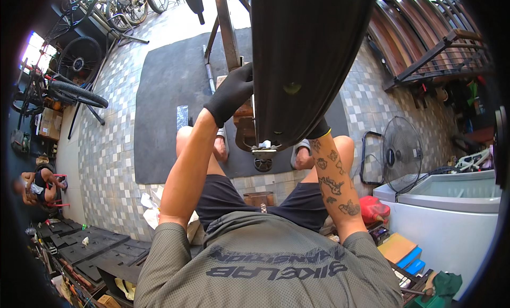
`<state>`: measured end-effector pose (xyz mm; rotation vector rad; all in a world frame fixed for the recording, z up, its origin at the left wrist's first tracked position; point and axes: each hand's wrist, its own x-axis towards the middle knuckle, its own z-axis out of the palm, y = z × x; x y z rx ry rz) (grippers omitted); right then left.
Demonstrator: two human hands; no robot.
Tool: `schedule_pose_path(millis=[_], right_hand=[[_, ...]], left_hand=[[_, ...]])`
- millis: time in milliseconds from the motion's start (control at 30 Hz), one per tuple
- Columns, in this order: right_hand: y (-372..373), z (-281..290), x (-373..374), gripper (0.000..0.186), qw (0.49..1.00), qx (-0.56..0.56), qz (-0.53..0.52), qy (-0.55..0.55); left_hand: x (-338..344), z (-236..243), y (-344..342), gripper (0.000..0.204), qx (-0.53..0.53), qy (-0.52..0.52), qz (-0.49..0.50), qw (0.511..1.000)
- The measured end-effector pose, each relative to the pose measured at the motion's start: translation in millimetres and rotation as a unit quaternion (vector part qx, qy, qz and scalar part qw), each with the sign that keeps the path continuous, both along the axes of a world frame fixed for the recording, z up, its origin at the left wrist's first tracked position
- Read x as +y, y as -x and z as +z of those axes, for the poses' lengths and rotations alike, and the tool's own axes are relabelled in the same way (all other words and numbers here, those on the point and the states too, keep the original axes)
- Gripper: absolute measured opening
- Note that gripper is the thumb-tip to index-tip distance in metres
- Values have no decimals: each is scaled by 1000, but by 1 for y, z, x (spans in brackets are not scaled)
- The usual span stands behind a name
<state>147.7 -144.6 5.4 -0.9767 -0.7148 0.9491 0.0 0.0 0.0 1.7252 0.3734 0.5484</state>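
While another person point(45, 186) is sitting at the far left, a bicycle wheel point(78, 63) is showing nearby and bicycles point(130, 10) are standing along the upper left. A dark mat point(164, 140) is covering part of the tiled floor point(109, 148). The left hand point(232, 91), wearing a black glove, is reaching to the left side of a large black tyre point(308, 58), near a metal post point(227, 31); its fingertips are hiding, so I cannot tell its grip. The tyre is filling the upper centre, between both hands. The right hand point(321, 129), also gloved, is mostly disappearing behind the tyre's lower right edge; its grip I cannot tell either. Farther right, a fan point(402, 151) is standing beside a white chest freezer point(441, 212).
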Motion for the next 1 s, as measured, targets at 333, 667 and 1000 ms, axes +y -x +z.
schedule_pose_path(millis=[333, 667, 1000], right_hand=[[-12, -17, 7, 25, 996, 6, -85, -13], [-3, -14, -10, 24, 996, 1, -88, 20], [3, -3, -25, 23, 992, -56, -116, 1]], left_hand=[[-26, 39, 25, 46, 42, 14, 13, 999], [-23, 41, 24, 51, 21, 56, -13, 998], [-30, 36, 21, 43, -9, -5, 203, 979]])
